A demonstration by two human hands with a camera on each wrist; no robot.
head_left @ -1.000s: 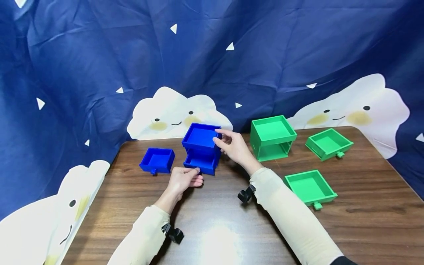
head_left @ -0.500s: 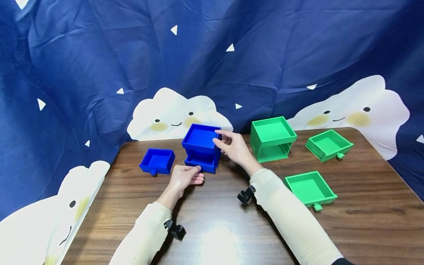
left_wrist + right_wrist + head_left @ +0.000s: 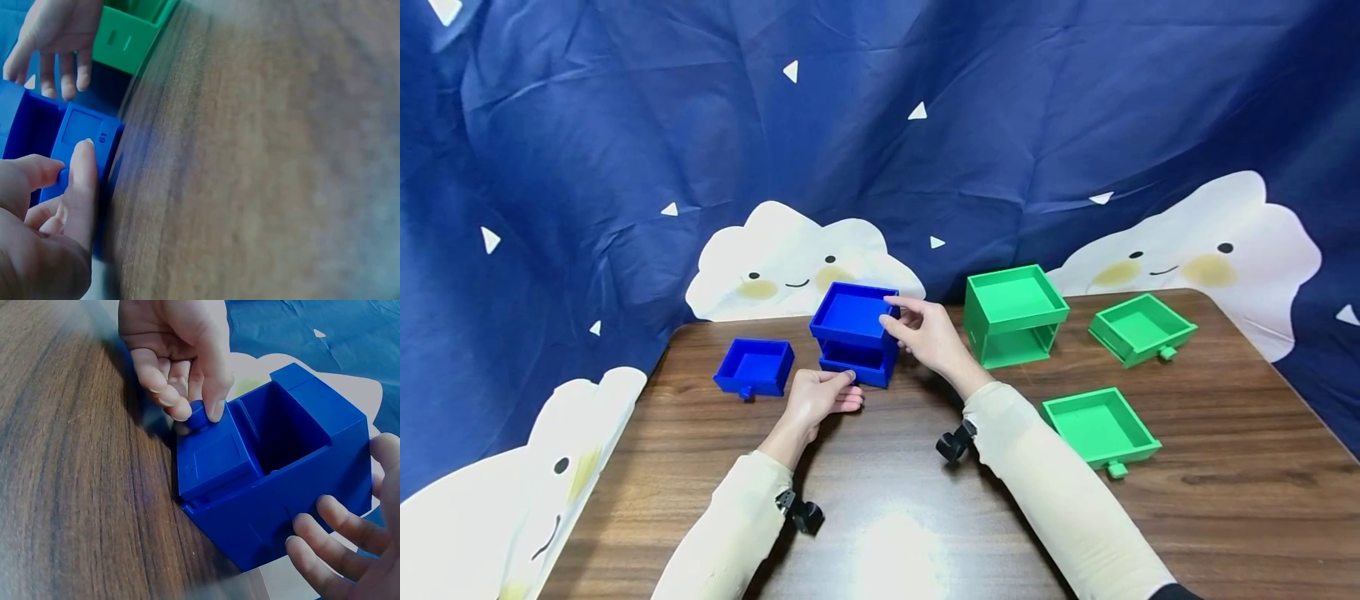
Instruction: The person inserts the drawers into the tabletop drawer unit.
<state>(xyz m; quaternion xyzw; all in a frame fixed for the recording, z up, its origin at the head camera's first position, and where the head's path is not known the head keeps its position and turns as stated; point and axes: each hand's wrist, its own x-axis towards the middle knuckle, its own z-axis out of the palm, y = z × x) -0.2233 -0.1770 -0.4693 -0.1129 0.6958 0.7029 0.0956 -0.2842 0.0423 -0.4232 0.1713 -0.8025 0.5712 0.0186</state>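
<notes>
Blue cabinet holds one blue drawer at its bottom.

Loose drawer left, cabinet holding inserted drawer centre, other cabinet right, 2 drawers farther right

My left sleeve and right sleeve are plain pale cream, each covering the forearm and stopping at the wrist. The cloth fits fairly close, with small puckers near the cuffs. Toward the elbow on my right, a bit of black fabric borders the cream at the bottom of the head view. Beyond the cuffs, my left hand and right hand are bare. I wear a left camera and a right camera, both small and black, each with a rounded block on a compact mount; finer details are too small to make out.
</notes>
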